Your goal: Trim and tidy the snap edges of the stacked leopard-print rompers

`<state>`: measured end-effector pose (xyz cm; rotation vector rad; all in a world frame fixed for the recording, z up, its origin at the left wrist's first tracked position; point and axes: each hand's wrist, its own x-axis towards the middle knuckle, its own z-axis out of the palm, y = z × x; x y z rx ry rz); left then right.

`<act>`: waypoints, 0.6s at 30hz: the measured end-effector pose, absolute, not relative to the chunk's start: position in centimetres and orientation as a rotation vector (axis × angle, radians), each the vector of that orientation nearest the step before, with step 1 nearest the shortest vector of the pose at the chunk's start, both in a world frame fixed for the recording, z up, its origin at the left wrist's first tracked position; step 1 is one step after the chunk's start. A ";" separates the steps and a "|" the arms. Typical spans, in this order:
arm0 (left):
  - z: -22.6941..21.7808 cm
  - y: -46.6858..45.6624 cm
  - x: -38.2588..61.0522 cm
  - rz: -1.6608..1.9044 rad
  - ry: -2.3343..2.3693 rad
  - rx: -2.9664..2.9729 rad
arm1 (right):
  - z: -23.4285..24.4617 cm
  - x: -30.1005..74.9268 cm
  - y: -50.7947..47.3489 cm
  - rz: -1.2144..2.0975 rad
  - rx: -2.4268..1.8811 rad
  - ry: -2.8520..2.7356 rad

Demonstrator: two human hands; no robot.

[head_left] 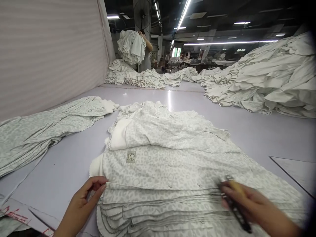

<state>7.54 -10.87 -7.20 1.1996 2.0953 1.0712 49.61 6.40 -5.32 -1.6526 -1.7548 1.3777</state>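
A stack of pale garments with a grey leopard print (158,164) lies in front of me, its edges layered toward me. The top one carries a small square label (131,157) and several round snaps along its edge. My left hand (85,200) pinches the corner of that top garment's edge between thumb and fingers. Over the right part of the stack, my right hand (249,200) is closed around dark thread snips (238,214), smeared by motion. Something yellow shows at its fingers, too blurred to make out.
More printed garments (49,128) lie on the left of the pale table (187,98). A tall heap of white cloth (271,79) rises at the right, with further piles along the back. A person (146,49) there lifts a bundle. A pink sheet (49,49) hangs at left.
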 end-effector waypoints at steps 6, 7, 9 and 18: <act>-7.5 -10.7 8.5 1.196 2.038 1.186 | -2.2 34.9 2.0 2.252 -0.859 -1.936; -7.7 -10.7 8.6 1.212 2.034 1.180 | -2.0 33.3 1.6 2.312 -0.816 -1.912; -8.1 -10.7 8.7 1.257 2.017 1.151 | -1.8 30.9 1.1 2.404 -0.745 -1.871; -9.3 -10.6 9.2 1.423 1.937 1.093 | -1.6 26.1 0.2 2.754 -0.701 -1.457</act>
